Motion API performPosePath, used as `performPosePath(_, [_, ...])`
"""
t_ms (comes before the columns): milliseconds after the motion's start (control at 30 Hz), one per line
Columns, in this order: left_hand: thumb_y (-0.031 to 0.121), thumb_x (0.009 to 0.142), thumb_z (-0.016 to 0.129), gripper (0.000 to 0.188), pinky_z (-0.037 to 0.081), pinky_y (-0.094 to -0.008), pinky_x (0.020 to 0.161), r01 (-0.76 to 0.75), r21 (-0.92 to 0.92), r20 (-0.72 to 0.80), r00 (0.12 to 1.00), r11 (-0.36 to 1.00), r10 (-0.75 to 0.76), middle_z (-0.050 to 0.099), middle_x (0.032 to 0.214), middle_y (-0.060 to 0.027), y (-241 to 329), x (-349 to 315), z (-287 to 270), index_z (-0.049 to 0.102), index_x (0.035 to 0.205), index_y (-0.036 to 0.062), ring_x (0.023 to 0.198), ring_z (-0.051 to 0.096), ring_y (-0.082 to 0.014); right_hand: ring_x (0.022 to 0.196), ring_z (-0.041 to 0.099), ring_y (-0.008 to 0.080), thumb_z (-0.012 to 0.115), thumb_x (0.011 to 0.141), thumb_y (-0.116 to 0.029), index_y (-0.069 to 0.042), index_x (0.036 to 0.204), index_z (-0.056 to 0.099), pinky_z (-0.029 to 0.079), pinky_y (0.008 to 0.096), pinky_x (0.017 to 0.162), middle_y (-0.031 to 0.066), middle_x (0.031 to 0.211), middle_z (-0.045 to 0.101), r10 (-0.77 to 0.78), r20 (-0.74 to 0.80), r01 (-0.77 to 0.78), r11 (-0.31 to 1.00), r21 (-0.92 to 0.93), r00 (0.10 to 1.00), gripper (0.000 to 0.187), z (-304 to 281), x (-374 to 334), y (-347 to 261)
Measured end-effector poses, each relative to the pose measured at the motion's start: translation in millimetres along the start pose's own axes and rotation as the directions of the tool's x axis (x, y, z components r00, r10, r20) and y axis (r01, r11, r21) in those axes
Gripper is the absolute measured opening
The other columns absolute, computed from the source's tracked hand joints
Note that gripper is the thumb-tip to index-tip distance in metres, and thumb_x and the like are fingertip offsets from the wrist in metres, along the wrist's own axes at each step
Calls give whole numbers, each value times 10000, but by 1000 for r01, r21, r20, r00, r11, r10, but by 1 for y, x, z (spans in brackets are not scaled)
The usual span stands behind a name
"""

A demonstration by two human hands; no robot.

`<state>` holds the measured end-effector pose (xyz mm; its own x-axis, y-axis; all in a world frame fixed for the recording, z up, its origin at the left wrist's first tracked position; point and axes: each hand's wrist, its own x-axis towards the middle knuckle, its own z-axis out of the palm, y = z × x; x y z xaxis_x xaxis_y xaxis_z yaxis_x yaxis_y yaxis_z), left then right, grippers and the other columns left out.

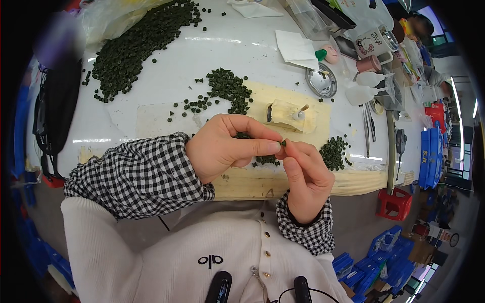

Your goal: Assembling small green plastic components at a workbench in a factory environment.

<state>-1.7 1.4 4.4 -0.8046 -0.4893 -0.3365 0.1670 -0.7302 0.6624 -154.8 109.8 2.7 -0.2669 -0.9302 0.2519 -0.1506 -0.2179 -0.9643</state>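
Note:
My left hand (227, 144) and my right hand (308, 177) meet above the front of the table. Between their thumbs and index fingertips they pinch a small dark green piece (283, 143), mostly covered by the fingers. Just beyond the hands, a cream-coloured block (290, 117) with a short peg and a white nub stands on a pale yellow board (262, 96). A heap of similar dark green pieces (230, 88) lies past my left hand, and a smaller heap (333, 153) lies right of my right hand. Some more pieces show partly hidden beneath my hands.
A large mound of green pieces (136, 53) spreads at the far left beside a clear plastic bag (113, 20). At right are a round metal dish (321, 81), white squeeze bottles (359, 94), tweezers (367, 131) and a mug (371, 44). A red stool (395, 203) stands beyond the table edge.

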Motion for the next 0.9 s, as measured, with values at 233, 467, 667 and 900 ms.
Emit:
performPosePath(233, [8, 816, 657, 156, 349, -174, 472, -31, 135, 2, 1000, 990, 31, 648, 787, -51, -1, 0, -1, 650, 971, -7, 546, 460, -36, 839, 612, 197, 651, 776, 68, 13, 1058, 651, 484, 251, 720, 136, 962, 637, -153, 107, 178, 944, -278, 982, 287, -9, 5, -4])
performPosePath(467, [62, 806, 690, 131, 388, -157, 509, -94, 303, -9, 995, 948, 101, 625, 745, -4, 5, -2, 5, 655, 927, 23, 577, 488, -22, 826, 608, 203, 663, 764, 62, -6, 1067, 655, 485, 254, 701, 137, 974, 630, -222, 148, 255, 929, -267, 964, 311, -13, 6, -6])
performPosePath(667, [70, 817, 681, 100, 389, -175, 569, -197, 448, 39, 979, 872, 201, 548, 695, 44, 6, -1, 7, 653, 902, 23, 599, 451, -16, 831, 609, 204, 651, 770, 71, 10, 1051, 654, 487, 256, 704, 141, 976, 632, -173, 125, 199, 950, -243, 977, 287, -14, 6, -8])
performPosePath(900, [32, 798, 686, 102, 383, -194, 607, -320, 574, 108, 942, 754, 318, 450, 643, 55, 4, -2, 5, 682, 898, 12, 605, 407, -33, 869, 594, 164, 647, 780, 70, 31, 973, 646, 471, 251, 752, 117, 959, 634, 64, 21, -66, 994, 91, 998, 197, -11, 3, 0])
